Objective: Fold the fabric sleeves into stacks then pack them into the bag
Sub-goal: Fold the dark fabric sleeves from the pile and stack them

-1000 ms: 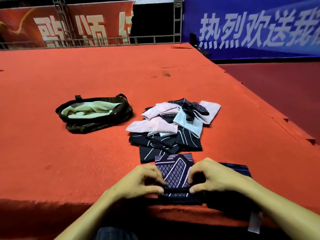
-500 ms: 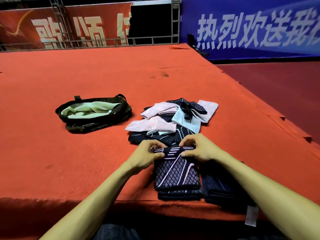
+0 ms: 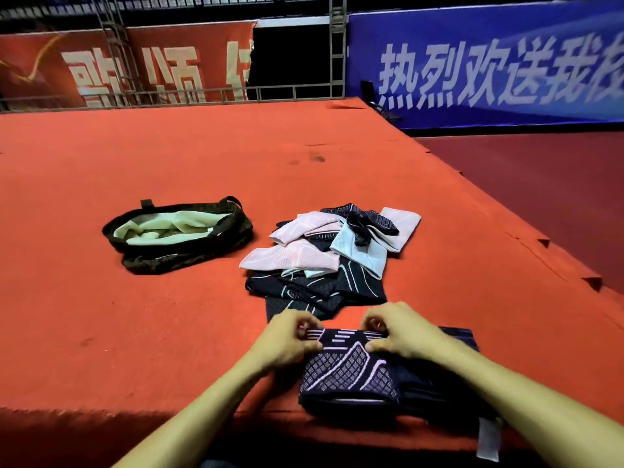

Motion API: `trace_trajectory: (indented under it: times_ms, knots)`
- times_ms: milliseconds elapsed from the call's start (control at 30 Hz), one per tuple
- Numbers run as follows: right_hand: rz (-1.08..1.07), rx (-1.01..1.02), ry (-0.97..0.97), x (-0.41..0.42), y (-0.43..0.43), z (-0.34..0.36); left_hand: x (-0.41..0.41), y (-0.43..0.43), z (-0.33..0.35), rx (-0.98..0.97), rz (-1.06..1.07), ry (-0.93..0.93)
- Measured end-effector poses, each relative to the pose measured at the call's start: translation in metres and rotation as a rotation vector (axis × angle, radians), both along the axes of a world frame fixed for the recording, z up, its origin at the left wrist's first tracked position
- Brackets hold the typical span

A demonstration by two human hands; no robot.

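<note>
A dark patterned sleeve (image 3: 347,373) with pale lines lies folded on a low stack at the near edge of the red carpeted platform (image 3: 169,315). My left hand (image 3: 287,339) pinches its far left corner and my right hand (image 3: 398,329) pinches its far right corner. Just beyond lies a loose pile of sleeves (image 3: 327,255), pink, pale blue and black. The dark bag (image 3: 182,231) sits open to the left of the pile, with pale green fabric inside.
A dark blue folded piece (image 3: 462,336) lies under my right wrist, with a white tag (image 3: 488,437) hanging over the platform's front edge. The platform drops to a darker floor (image 3: 540,184) on the right. Banners and metal rails stand at the back.
Both hands carried the sleeve's near end away from me, folding it over, then drew back slightly. They now grip the far corners of the folded sleeve.
</note>
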State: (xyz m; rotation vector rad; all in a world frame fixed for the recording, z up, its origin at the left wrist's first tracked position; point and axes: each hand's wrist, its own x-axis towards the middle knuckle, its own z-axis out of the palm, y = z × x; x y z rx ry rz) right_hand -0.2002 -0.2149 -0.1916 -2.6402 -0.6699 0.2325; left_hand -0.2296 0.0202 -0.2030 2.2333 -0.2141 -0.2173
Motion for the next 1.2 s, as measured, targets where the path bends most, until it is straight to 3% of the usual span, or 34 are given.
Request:
trace_trajectory:
  times_ms: [133,367,567,767,1033,1133,1200]
  knots:
    - [0.003,-0.027,-0.008,0.009,0.001,-0.001,0.016,0.011,-0.011,0.053,-0.033,0.021]
    - [-0.272,0.591,-0.004,0.069,-0.013,0.008,0.068,0.000,0.032,-0.155,0.055,-0.111]
    - [-0.522,0.964,0.058,0.141,-0.010,0.015,0.145,-0.033,0.054,-0.278,0.126,-0.155]
    - [-0.546,0.884,-0.149,0.195,-0.018,0.004,0.214,-0.059,0.054,-0.259,0.169,-0.244]
    - [-0.532,0.919,-0.233,0.235,-0.033,-0.005,0.281,-0.090,0.061,0.139,-0.078,-0.466]
    - [-0.500,0.890,-0.224,0.245,-0.036,-0.013,0.293,-0.098,0.055,0.320,-0.206,-0.474]
    - [-0.492,0.882,-0.222,0.248,-0.039,-0.017,0.297,-0.099,0.048,0.341,-0.213,-0.469]
